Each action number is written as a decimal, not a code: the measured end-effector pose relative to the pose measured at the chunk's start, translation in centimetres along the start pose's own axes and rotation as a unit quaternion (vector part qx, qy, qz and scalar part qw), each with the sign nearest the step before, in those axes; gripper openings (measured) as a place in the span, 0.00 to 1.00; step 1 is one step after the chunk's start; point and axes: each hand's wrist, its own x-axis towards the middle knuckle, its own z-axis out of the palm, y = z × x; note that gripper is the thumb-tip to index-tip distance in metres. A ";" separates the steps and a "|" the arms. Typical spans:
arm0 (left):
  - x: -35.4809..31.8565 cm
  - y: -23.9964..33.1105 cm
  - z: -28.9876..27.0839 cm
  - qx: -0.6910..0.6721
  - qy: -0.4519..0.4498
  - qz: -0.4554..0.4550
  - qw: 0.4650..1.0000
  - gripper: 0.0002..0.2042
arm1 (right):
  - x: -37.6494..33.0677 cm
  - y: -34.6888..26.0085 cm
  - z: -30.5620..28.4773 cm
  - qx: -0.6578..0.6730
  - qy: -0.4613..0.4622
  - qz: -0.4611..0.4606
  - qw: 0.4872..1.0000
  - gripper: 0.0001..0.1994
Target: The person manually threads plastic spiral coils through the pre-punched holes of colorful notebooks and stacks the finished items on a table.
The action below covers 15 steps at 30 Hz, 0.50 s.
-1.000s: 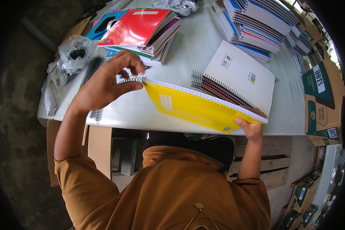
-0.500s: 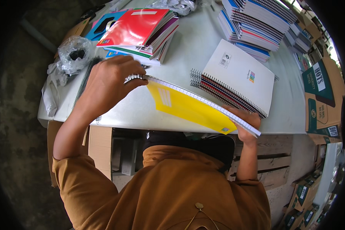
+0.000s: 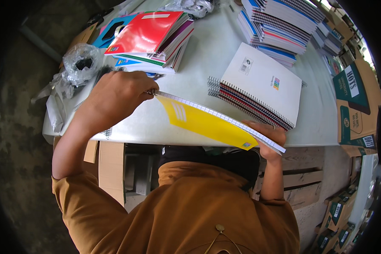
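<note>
I hold a yellow spiral notebook (image 3: 207, 123) edge-on above the front edge of the white table (image 3: 199, 76). My left hand (image 3: 116, 95) grips its left end by the wire spiral. My right hand (image 3: 269, 137) grips its right end, fingers over the top edge. Just behind it lies a stack of spiral notebooks with a white back cover on top (image 3: 262, 84). Behind my left hand sits a pile of notebooks topped by a red cover (image 3: 146, 34).
Tall stacks of spiral notebooks (image 3: 279, 25) stand at the back right. Crumpled clear plastic wrap (image 3: 78, 63) lies at the table's left end. Green and brown cartons (image 3: 357, 106) stand to the right. A cardboard panel (image 3: 112, 169) stands under the table.
The yellow notebook has tilted from showing its cover toward edge-on and dropped a little at the right end. Both hands keep their hold.
</note>
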 end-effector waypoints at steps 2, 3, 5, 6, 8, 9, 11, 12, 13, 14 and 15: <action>0.4 1.0 -0.3 0.028 -0.019 -0.040 0.999 0.15 | -0.1 0.1 0.5 0.045 0.010 -0.024 0.999 0.16; 0.6 1.3 -0.2 0.042 0.064 -0.012 0.997 0.12 | -0.2 -0.1 0.5 0.042 0.017 -0.012 0.999 0.16; 0.6 1.5 0.3 0.051 0.193 0.042 0.979 0.10 | -0.1 -0.2 0.6 0.040 0.025 -0.002 0.999 0.17; 0.8 1.4 0.8 0.045 0.240 0.068 0.967 0.09 | -0.2 0.1 0.6 0.027 0.017 -0.024 0.999 0.17; 0.1 0.9 -0.5 0.009 -0.003 0.028 1.000 0.15 | -0.3 0.2 0.6 0.008 0.013 -0.042 0.999 0.19; 0.5 1.6 -1.3 0.027 -0.049 -0.055 0.997 0.18 | -0.1 0.0 0.9 0.002 0.008 -0.033 0.999 0.22; 0.9 2.1 -1.1 0.042 0.032 -0.011 0.999 0.17 | -0.1 -0.3 1.0 -0.027 -0.003 -0.001 1.000 0.29; 1.0 2.3 -1.2 0.062 0.112 0.024 0.991 0.16 | -0.1 -0.4 0.8 -0.030 -0.001 -0.001 1.000 0.29; 0.6 1.4 -1.0 0.063 0.107 0.040 0.991 0.16 | -0.2 -0.5 0.7 -0.021 0.010 -0.001 1.000 0.29; 0.3 0.5 -0.9 0.065 0.101 0.056 0.991 0.16 | -0.3 -0.5 0.6 -0.012 0.019 0.000 1.000 0.29; 0.5 0.4 -1.6 0.014 -0.001 -0.012 1.000 0.16 | -0.4 -0.3 0.7 -0.012 0.021 0.002 1.000 0.29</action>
